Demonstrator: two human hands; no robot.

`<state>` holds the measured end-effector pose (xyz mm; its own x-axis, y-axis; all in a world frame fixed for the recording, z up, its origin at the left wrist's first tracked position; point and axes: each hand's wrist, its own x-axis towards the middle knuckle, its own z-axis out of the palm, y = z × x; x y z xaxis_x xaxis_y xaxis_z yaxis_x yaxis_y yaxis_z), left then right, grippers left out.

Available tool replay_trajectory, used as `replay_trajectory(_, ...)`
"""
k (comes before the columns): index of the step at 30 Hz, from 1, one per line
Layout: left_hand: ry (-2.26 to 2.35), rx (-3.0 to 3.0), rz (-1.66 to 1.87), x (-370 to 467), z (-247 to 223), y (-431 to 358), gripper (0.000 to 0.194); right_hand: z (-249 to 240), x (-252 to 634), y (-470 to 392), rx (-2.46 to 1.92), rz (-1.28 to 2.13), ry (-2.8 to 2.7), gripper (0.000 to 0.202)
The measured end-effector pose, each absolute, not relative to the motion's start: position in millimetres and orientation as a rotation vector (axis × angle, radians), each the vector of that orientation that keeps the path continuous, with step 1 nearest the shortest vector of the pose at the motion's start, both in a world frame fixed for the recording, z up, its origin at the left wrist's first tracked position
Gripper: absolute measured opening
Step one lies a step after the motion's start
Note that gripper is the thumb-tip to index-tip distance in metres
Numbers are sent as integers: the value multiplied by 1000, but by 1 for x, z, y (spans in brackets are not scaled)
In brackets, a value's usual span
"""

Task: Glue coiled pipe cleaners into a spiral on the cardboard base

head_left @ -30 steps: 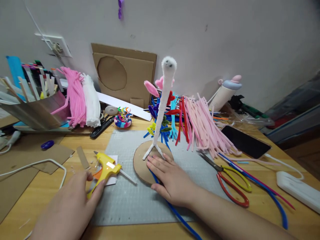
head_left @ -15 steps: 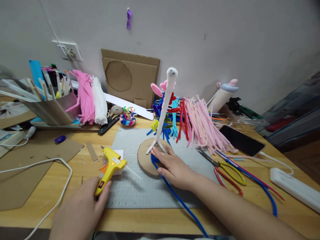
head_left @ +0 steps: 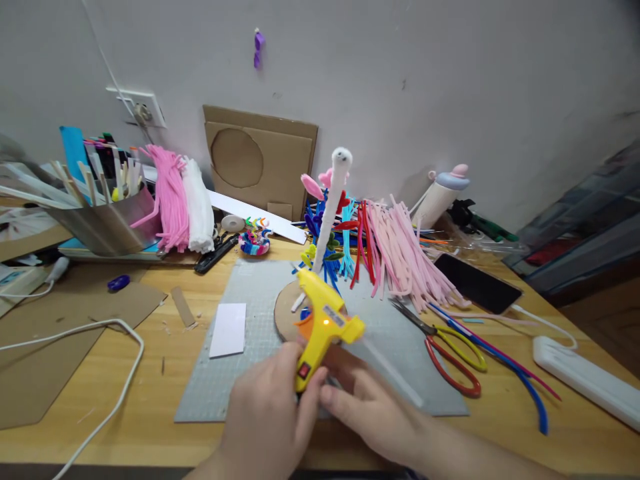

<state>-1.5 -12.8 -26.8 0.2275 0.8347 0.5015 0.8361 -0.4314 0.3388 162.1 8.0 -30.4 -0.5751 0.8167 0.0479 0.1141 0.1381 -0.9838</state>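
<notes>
My left hand [head_left: 273, 400] is closed round the handle of a yellow glue gun [head_left: 320, 320], its nozzle up towards the far left. A clear glue stick [head_left: 393, 370] juts from the gun's back. Close behind the handle is my right hand [head_left: 367, 400], thumb and fingers apart; its fingertips are partly hidden, so contact with the gun is unclear. Behind the gun lies a round cardboard disc [head_left: 283, 319] with a white fuzzy stem [head_left: 327, 223] upright on it. A little blue pipe cleaner [head_left: 305, 312] shows on the disc, the rest covered.
Disc and white card [head_left: 228, 330] lie on a grey cutting mat [head_left: 200, 393]. Scissors [head_left: 453, 347] with red and yellow handles lie at right, beside a phone [head_left: 477, 283]. Pink pipe cleaners [head_left: 400, 247] lie behind. A white cable [head_left: 127, 373] loops at left.
My left hand has carried the glue gun rightwards, over the disc, uncovering the white card. My right hand has left the disc and the blue pipe cleaner and come back towards the gun's handle.
</notes>
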Motion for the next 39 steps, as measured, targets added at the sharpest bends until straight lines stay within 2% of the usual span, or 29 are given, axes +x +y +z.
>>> replay_trajectory(2, -1565, -2524, -1013, 16, -20, -10, 18, -29, 156, 0, -931, 1635, -1433, 46)
replay_trajectory(5, -1211, -2765, -1086, 26, -13, -8, 29, -25, 166, 1, -986, 1575, -1039, 44)
replay_trajectory(8, -1140, -2804, -1057, 11, -14, 4, 24, -19, 195, 6, -1027, 1488, -870, 32)
replay_trajectory(12, -1585, -2762, -764, -20, -29, 50, 17, -18, 229, 9, -1247, 1548, -1082, 23)
replay_trajectory(16, -1496, -2856, -688, -34, -45, 89, 15, -27, 225, 16, -1485, 1664, -1346, 31)
replay_trajectory(20, -1395, -2927, -675, -35, -56, 94, 19, -31, 207, 25, -1693, 1579, -1448, 31)
replay_trajectory(39, -1464, -2899, -731, -35, -69, 91, 21, -37, 195, 30, -1567, 1275, -1760, 23)
